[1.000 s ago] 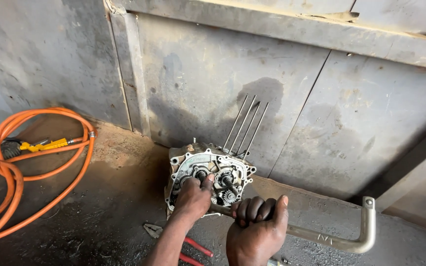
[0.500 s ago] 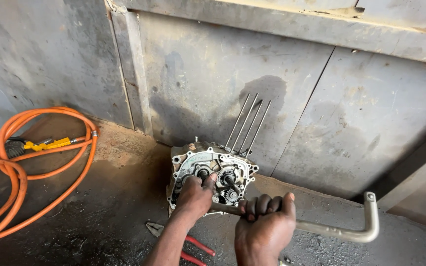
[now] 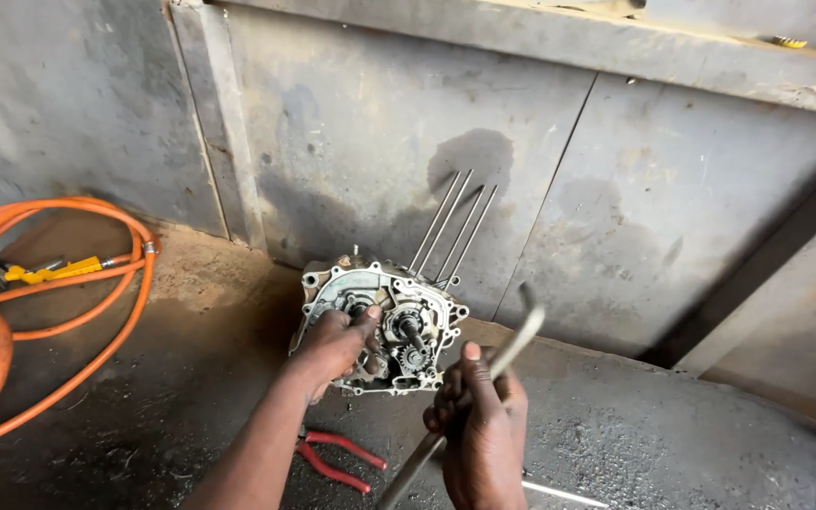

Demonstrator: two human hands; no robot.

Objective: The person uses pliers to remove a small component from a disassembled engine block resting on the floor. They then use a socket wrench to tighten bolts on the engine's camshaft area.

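left hand (image 3: pixel 332 345) presses open-fingered on an opened engine case (image 3: pixel 384 326) on the floor; right hand (image 3: pixel 479 425), nearer, is clamped around a bent metal bar (image 3: pixel 484 378); red pliers (image 3: pixel 337 458) lie near.

A single head-worn camera looks down and forward from above the person's own arms, facing a grey metal wall (image 3: pixel 540 189) that fills the upper frame. It sits fairly near: the left hand (image 3: pixel 332 345) and right hand (image 3: pixel 479 425) enter from the bottom edge, and the open engine case (image 3: pixel 384 331) lies at centre. The gritty floor (image 3: pixel 144 416) spreads below, an orange hose (image 3: pixel 11 321) coiled at far left.
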